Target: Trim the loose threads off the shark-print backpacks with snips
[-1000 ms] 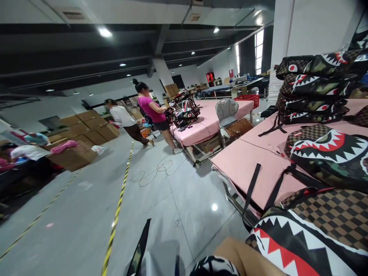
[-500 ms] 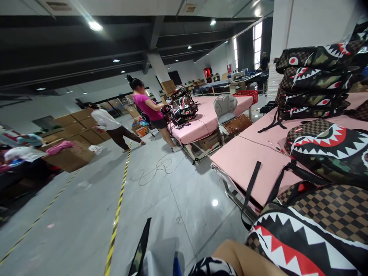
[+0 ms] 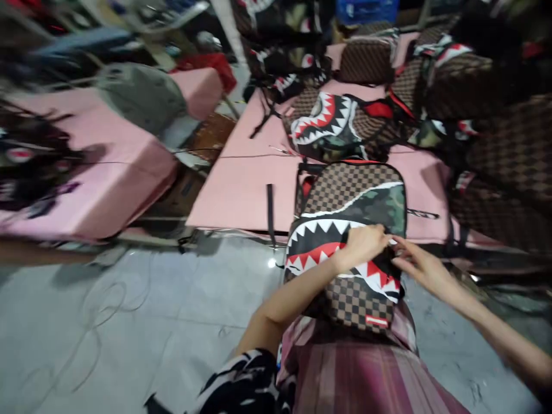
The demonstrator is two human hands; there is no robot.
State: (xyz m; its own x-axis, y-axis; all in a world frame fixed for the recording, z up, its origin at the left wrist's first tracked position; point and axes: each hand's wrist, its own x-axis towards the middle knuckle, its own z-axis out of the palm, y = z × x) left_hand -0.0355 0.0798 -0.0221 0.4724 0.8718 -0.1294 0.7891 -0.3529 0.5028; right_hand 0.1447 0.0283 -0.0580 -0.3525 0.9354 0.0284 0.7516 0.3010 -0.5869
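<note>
A backpack (image 3: 357,299) with a brown checkered pattern, a camouflage patch and a shark-mouth print stands tilted on my lap, its upper part against the table edge. My left hand (image 3: 365,246) reaches across its front to the right side, fingers closed near the edge; what they hold is hidden. From the right, my right hand (image 3: 417,264) meets it at the same edge, fingertips drawn together beside a small pale spot too blurred to name. A striped pinkish cloth (image 3: 336,374) covers my lap under the bag.
Before me is a pink-topped table (image 3: 233,195) bearing another shark-print backpack (image 3: 328,121) and a dark strap (image 3: 270,213). Stacked bags (image 3: 284,52) rise behind, more bags (image 3: 509,149) at right. A grey chair (image 3: 140,98) stands by a second pink table (image 3: 86,172). A blue crate (image 3: 366,10) is at the back.
My view has swung right and down from the room to my lap. Both hands now show at the backpack's right edge; the bag, earlier at the lower right, is now central.
</note>
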